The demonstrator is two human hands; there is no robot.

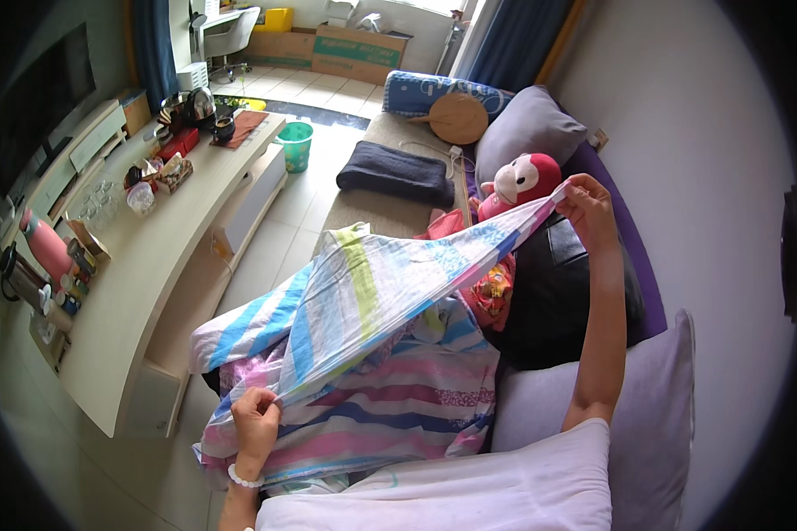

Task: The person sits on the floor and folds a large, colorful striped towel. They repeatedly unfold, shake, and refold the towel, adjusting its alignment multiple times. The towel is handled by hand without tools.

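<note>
A large striped cloth (385, 279), white with blue, pink and green bands, is stretched diagonally between my hands. My left hand (257, 415), with a white bead bracelet at the wrist, pinches its edge at the lower left. Higher up on the right, my right hand (586, 202) grips a gathered corner between thumb and fingers. More striped fabric (398, 411) lies crumpled beneath, over the sofa. Just behind the raised corner sits a red and white plush toy (521, 179). Whether the upper and lower fabric are one piece, I cannot tell.
A black cushion (558, 299) and grey pillows (528, 133) line the wall side. On the sofa lie a folded dark cloth (398, 174), a round woven fan (458, 118) and a white cable. Left stands a long table (173, 239) with glasses and a pink flask (45, 245); beyond it, a green bin (296, 147).
</note>
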